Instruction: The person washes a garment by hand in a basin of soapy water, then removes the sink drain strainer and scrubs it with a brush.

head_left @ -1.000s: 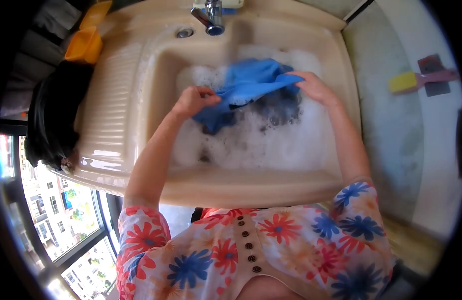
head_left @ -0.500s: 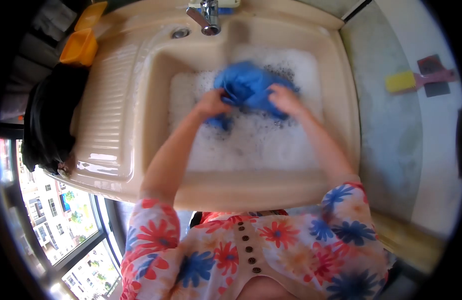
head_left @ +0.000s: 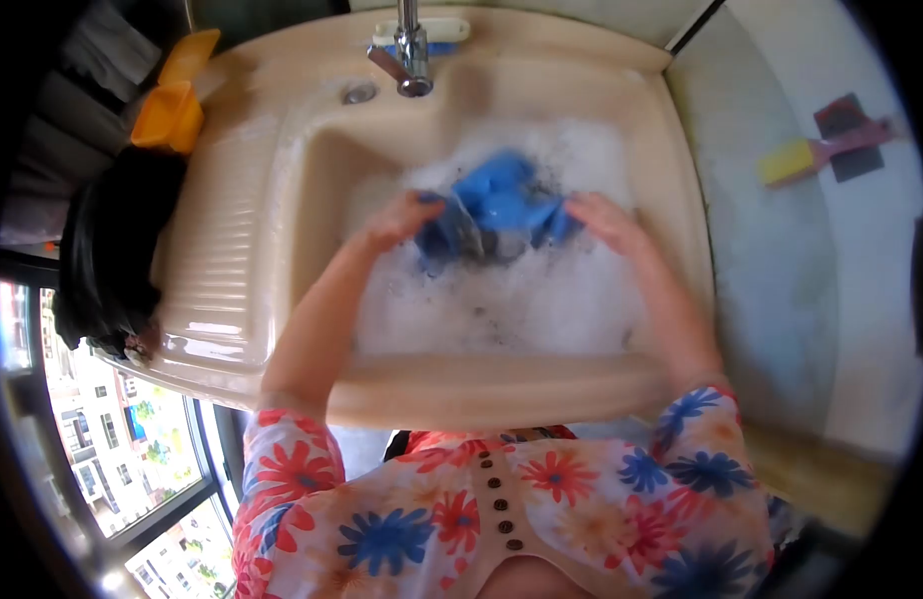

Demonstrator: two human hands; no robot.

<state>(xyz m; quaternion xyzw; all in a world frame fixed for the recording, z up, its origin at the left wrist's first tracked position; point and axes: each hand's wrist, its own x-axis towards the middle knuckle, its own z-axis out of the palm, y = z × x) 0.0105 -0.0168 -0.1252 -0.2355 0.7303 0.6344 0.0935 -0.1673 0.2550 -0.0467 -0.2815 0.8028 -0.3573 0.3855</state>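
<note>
A wet blue garment (head_left: 503, 200) lies bunched in the foamy water (head_left: 461, 309) of a beige sink (head_left: 316, 240). On its left side, my left hand (head_left: 403, 218) grips an edge of the fabric with curled fingers. My right hand (head_left: 603, 220) pinches the opposite edge, so the cloth stretches between both hands. Part of the garment's lower side sinks into suds and dark bubbles. Above the basin stands a chrome faucet (head_left: 411, 72).
A ribbed drainboard (head_left: 217, 250) adjoins the basin on the left. Black fabric (head_left: 117, 240) hangs over its outer edge, near an orange container (head_left: 169, 115). A brush with yellow bristles (head_left: 789, 163) lies on the right-hand ledge. Behind the faucet is a white-and-blue brush (head_left: 446, 32).
My hands have moved apart, the left going left and the right going right. The garment has spread from a compact bundle into a wider, looser shape.
</note>
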